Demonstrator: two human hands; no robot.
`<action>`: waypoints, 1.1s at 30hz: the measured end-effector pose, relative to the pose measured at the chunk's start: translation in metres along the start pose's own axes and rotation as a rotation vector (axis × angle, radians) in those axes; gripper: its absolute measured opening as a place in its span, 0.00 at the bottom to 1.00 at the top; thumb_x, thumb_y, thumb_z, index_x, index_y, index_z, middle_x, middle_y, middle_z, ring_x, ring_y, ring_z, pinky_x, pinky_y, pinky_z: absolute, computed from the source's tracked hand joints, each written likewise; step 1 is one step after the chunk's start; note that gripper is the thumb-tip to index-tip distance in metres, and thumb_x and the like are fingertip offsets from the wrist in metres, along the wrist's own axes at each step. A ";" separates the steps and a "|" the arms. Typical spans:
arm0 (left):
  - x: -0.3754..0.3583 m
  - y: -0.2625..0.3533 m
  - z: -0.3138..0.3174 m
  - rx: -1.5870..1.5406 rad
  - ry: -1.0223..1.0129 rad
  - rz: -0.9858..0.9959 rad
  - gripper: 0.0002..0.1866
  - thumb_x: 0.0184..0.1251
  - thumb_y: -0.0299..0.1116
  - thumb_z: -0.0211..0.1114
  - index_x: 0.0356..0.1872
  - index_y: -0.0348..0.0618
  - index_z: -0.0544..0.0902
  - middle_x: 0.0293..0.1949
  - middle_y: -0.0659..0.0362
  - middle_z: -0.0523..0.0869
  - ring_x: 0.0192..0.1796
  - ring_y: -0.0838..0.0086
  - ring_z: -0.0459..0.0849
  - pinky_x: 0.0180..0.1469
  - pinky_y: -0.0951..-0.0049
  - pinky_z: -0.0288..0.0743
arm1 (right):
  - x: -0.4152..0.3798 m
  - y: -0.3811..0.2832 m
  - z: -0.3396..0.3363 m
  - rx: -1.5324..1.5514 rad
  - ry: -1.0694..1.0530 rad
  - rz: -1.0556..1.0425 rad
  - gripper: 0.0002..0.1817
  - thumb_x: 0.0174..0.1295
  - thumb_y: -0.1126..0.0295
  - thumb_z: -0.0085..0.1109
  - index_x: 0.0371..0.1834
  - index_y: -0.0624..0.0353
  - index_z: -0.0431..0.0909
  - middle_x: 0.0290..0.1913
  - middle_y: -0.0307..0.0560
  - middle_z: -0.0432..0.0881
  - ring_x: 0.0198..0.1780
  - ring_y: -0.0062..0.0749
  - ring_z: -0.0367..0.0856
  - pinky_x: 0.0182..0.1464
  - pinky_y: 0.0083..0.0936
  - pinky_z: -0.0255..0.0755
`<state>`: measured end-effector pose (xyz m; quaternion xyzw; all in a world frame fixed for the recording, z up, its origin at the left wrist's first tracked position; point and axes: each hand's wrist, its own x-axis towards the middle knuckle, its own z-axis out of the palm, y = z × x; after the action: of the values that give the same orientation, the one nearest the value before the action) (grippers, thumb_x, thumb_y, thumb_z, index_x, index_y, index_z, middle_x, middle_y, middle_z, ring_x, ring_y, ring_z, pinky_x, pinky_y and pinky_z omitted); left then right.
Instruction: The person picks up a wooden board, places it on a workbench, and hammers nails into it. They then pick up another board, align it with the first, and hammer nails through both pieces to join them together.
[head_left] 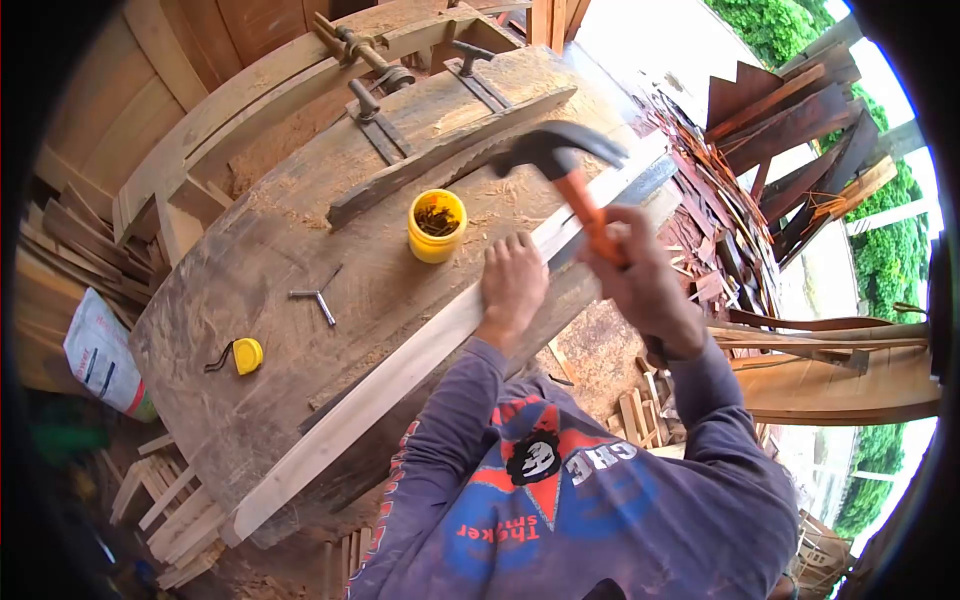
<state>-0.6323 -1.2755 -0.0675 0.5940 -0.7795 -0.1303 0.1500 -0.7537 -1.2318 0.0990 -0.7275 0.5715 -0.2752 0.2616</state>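
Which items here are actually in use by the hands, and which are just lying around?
In use:
- hammer, gripped by the right hand
- pale plank, pressed down by the left hand
- big timber slab beneath it

Lying about:
- yellow tub, beside the left hand
- tape measure
- metal T-piece
- clamps
- white sack
- offcuts

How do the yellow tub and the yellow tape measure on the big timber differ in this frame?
The yellow tub stands upright and open, with dark small pieces inside; the tape measure lies closed, a dark strap trailing from it. The tub looks larger than the tape measure. The tub sits near the left hand, which presses on the pale plank; the tape measure lies well away from both hands. Both are yellow and rest on the big timber.
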 end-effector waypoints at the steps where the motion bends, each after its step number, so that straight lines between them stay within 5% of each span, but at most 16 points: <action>1: 0.001 0.001 -0.005 -0.023 -0.008 -0.008 0.26 0.64 0.47 0.72 0.52 0.38 0.77 0.51 0.48 0.86 0.57 0.56 0.83 0.62 0.58 0.75 | -0.004 0.010 -0.019 0.036 0.067 0.057 0.24 0.73 0.70 0.60 0.68 0.57 0.65 0.31 0.47 0.82 0.26 0.27 0.76 0.29 0.28 0.70; 4: -0.002 0.001 -0.009 -0.038 -0.030 -0.005 0.25 0.62 0.47 0.73 0.51 0.37 0.78 0.50 0.47 0.87 0.56 0.55 0.84 0.61 0.58 0.76 | -0.020 0.023 -0.053 0.072 0.241 0.189 0.31 0.74 0.72 0.57 0.79 0.53 0.62 0.34 0.49 0.84 0.28 0.24 0.79 0.33 0.28 0.75; 6: 0.001 0.002 -0.009 -0.034 -0.033 -0.002 0.25 0.62 0.46 0.73 0.50 0.37 0.78 0.49 0.47 0.87 0.55 0.55 0.84 0.60 0.58 0.76 | -0.030 0.042 -0.061 -0.001 0.310 0.076 0.28 0.73 0.73 0.57 0.76 0.56 0.67 0.41 0.57 0.87 0.35 0.33 0.87 0.42 0.31 0.80; 8: 0.002 0.003 -0.012 -0.055 -0.041 -0.029 0.25 0.62 0.47 0.72 0.50 0.37 0.78 0.48 0.46 0.87 0.53 0.53 0.85 0.58 0.57 0.77 | -0.033 0.062 -0.061 -0.187 0.388 -0.247 0.24 0.73 0.72 0.59 0.71 0.56 0.73 0.35 0.47 0.84 0.25 0.24 0.76 0.30 0.24 0.73; 12: 0.002 0.002 -0.009 -0.035 0.020 -0.010 0.25 0.60 0.47 0.73 0.47 0.37 0.79 0.46 0.45 0.87 0.51 0.50 0.85 0.55 0.54 0.77 | -0.040 0.103 -0.046 -0.032 0.071 -0.170 0.28 0.70 0.77 0.54 0.75 0.58 0.69 0.58 0.65 0.83 0.53 0.52 0.88 0.55 0.39 0.81; 16: 0.001 0.000 -0.007 -0.087 0.042 -0.013 0.25 0.59 0.47 0.74 0.47 0.37 0.79 0.45 0.43 0.87 0.49 0.49 0.86 0.54 0.53 0.77 | -0.035 0.086 -0.072 -0.014 0.116 -0.180 0.28 0.69 0.79 0.55 0.74 0.61 0.69 0.59 0.65 0.83 0.54 0.51 0.88 0.55 0.37 0.81; 18: 0.002 0.004 -0.010 -0.115 0.003 -0.081 0.27 0.57 0.47 0.76 0.48 0.37 0.79 0.43 0.42 0.87 0.49 0.47 0.85 0.54 0.52 0.76 | -0.032 0.076 -0.086 -0.052 0.324 -0.398 0.28 0.68 0.82 0.54 0.73 0.64 0.69 0.60 0.65 0.83 0.52 0.49 0.89 0.54 0.34 0.82; 20: 0.001 0.002 -0.005 -0.108 0.027 -0.065 0.27 0.57 0.46 0.76 0.49 0.38 0.79 0.43 0.41 0.87 0.48 0.47 0.85 0.53 0.51 0.76 | -0.031 0.075 -0.089 -0.076 0.381 -0.452 0.29 0.65 0.84 0.54 0.72 0.67 0.70 0.52 0.60 0.87 0.44 0.47 0.89 0.48 0.35 0.82; 23: 0.001 0.001 -0.005 -0.097 0.063 -0.038 0.27 0.56 0.46 0.77 0.49 0.39 0.79 0.41 0.41 0.88 0.47 0.46 0.85 0.52 0.50 0.76 | -0.027 0.107 -0.065 0.006 0.165 -0.505 0.30 0.64 0.84 0.54 0.72 0.63 0.71 0.33 0.53 0.83 0.32 0.47 0.83 0.36 0.39 0.77; 26: -0.004 0.003 -0.009 -0.077 0.024 -0.037 0.26 0.57 0.46 0.76 0.48 0.39 0.79 0.42 0.43 0.87 0.49 0.48 0.85 0.54 0.52 0.76 | -0.023 0.120 -0.051 -0.077 0.008 -0.239 0.30 0.64 0.83 0.53 0.73 0.60 0.70 0.35 0.57 0.84 0.32 0.46 0.84 0.37 0.39 0.78; 33: 0.002 0.008 -0.015 -0.061 -0.029 -0.079 0.24 0.58 0.46 0.75 0.45 0.39 0.79 0.44 0.46 0.87 0.50 0.50 0.84 0.56 0.54 0.75 | -0.031 0.083 -0.060 0.061 0.364 -0.450 0.25 0.66 0.82 0.58 0.69 0.62 0.76 0.36 0.58 0.84 0.33 0.43 0.86 0.37 0.32 0.79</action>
<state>-0.6343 -1.2761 -0.0509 0.6173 -0.7533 -0.1685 0.1517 -0.8591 -1.2232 0.0811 -0.7664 0.4248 -0.4694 0.1092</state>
